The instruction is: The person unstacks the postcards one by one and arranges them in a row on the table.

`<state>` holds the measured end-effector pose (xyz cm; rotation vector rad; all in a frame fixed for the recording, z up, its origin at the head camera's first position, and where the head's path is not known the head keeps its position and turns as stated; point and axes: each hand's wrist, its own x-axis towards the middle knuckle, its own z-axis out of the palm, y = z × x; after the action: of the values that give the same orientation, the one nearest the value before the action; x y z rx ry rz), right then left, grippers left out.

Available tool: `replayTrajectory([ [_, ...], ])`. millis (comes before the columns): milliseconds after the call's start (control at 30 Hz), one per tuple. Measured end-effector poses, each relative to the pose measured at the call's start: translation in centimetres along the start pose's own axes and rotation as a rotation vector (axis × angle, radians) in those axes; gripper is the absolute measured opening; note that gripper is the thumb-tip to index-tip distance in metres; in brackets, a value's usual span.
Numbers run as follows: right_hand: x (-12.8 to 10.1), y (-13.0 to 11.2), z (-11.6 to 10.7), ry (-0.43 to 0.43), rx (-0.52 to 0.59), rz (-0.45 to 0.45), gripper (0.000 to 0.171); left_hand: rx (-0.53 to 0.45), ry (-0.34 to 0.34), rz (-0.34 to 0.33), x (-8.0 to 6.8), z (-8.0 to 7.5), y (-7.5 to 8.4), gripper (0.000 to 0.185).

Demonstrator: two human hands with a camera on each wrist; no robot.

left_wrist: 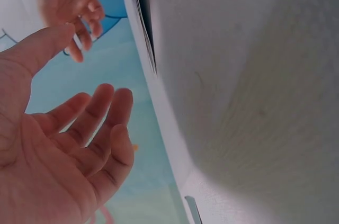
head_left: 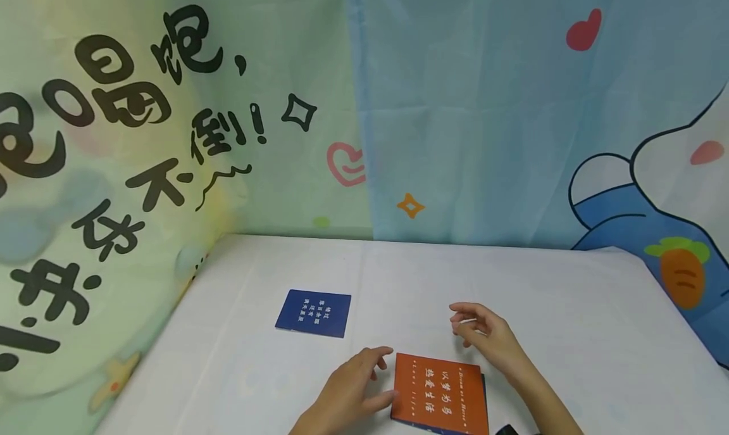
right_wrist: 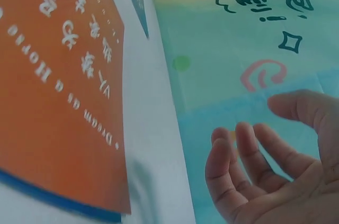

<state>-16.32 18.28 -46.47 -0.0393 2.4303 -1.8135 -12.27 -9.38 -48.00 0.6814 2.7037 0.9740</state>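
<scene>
Left hand (head_left: 350,390) beside orange booklet (head_left: 441,394), grip loose, empty; right hand (head_left: 490,340) just above, grip half-curled, empty.

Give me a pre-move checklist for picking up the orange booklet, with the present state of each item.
1. Left hand free: ok, fingers relaxed, holding nothing, beside the orange booklet.
2. Right hand free: ok, loosely curled, empty, above the booklet's far corner.
3. Booklet flat on the white table: ok.
4. Nothing on top of the booklet: ok.
5. Dark blue edge shows under it; whether that is a second booklet: cannot tell.
6. Blue booklet apart from the orange one: ok.
</scene>
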Motion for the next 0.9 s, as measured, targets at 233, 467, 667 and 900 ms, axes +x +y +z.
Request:
replayTrajectory([
  [233, -0.4, 1.1, -0.8, -0.059, -0.029, 0.008, 0.041, 0.038, 0.003, -0.006, -0.1, 0.5, 0.2, 0.070],
  [467, -0.7, 3.2, -2.2, -0.151, -0.082, 0.011, 0.040, 0.113, 0.001, 0.011, -0.2, 0.9, 0.2, 0.084],
  [667, -0.5, 4.8, -2.8, -0.251, -0.094, -0.065, 0.039, 0.092, -0.040, -0.015, -0.1, 1.0, 0.1, 0.087],
  [900, -0.6, 6.8, -3.8, -0.411, -0.161, -0.217, 0.040, 0.039, -0.090, -0.104, 0.0, 1.2, -0.2, 0.092],
])
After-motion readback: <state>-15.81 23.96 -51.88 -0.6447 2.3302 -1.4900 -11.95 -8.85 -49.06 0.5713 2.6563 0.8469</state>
